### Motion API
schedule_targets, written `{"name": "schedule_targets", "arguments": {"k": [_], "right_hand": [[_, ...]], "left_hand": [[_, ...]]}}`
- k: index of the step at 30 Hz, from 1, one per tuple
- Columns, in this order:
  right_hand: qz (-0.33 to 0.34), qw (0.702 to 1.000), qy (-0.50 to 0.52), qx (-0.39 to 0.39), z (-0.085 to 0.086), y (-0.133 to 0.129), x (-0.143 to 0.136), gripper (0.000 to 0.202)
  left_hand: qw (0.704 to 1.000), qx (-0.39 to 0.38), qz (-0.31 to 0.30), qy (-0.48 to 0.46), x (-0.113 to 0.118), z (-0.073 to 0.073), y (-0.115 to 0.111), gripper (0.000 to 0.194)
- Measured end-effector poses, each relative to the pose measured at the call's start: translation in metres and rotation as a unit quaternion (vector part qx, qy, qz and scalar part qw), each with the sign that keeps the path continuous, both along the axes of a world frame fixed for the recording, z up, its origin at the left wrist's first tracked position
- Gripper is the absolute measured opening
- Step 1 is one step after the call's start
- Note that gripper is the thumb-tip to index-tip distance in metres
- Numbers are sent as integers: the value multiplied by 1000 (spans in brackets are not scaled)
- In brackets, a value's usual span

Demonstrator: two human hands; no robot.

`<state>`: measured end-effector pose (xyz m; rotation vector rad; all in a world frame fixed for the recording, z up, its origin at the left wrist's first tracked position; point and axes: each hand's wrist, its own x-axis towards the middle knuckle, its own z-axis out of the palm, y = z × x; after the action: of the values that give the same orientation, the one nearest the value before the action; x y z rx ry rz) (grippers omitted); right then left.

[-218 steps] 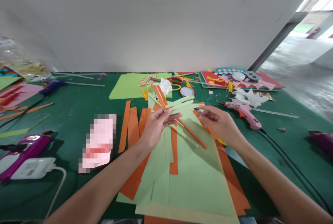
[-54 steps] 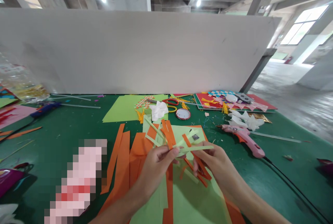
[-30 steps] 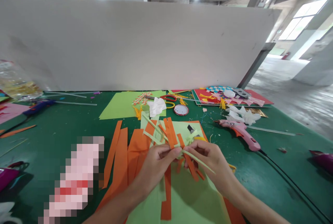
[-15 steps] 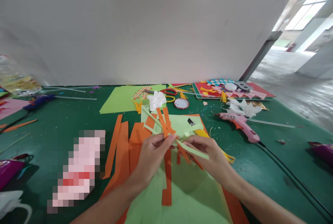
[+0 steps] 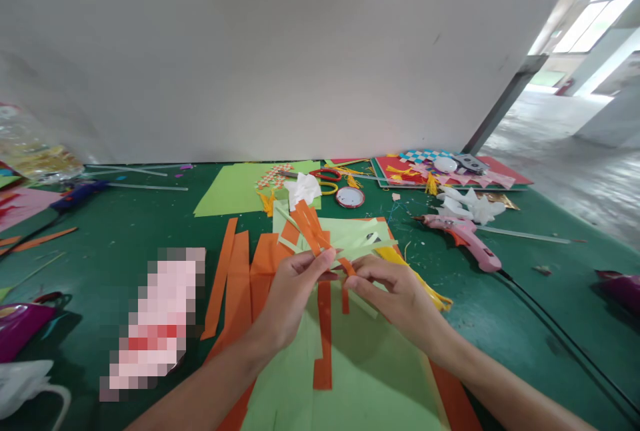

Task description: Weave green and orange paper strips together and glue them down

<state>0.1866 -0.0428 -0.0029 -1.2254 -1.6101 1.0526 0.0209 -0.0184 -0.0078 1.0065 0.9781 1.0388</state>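
Scissors [image 5: 326, 181] and crumpled white tissue [image 5: 303, 191] lie beyond the hands; a pink glue gun [image 5: 465, 236] lies to the right. Loose orange strips [image 5: 236, 284] lie at left, pale-green sheets [image 5: 375, 371] beneath. Crossed orange and green paper strips [image 5: 309, 225] are held above the sheets. Left hand [image 5: 293, 294]: thumb and forefinger closed on the crossed strips. Right hand [image 5: 400, 291]: fingers curled, thumb and forefinger pinching an orange strip end [image 5: 348, 267].
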Motion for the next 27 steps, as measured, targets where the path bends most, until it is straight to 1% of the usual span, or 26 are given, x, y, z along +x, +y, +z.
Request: {"name": "schedule_targets", "arguments": {"k": [3, 7, 11, 13, 18, 20, 23, 27], "right_hand": [[4, 1000, 7, -6, 1, 0, 0, 29], [3, 1000, 16, -26, -1, 0, 0, 26], [-16, 998, -8, -58, 0, 1, 1, 28], [-20, 998, -21, -61, 0, 0, 2, 30], [-32, 997, -37, -64, 0, -2, 0, 32], [-35, 997, -32, -68, -1, -2, -1, 32], [-26, 998, -30, -55, -2, -3, -2, 32], [12, 998, -54, -20, 1, -2, 0, 25]], "left_hand": [[999, -12, -13, -34, 0, 0, 1, 27], [997, -4, -37, -73, 1, -1, 2, 27], [995, -12, -32, -96, 1, -2, 2, 27], [996, -2, -34, -79, 1, -2, 2, 28], [997, 39, -38, 48, 0, -1, -2, 34], [995, 43, -44, 73, 0, 0, -3, 35], [996, 34, -53, 60, 1, 0, -3, 35], [999, 3, -47, -14, 1, -1, 0, 27]]}}
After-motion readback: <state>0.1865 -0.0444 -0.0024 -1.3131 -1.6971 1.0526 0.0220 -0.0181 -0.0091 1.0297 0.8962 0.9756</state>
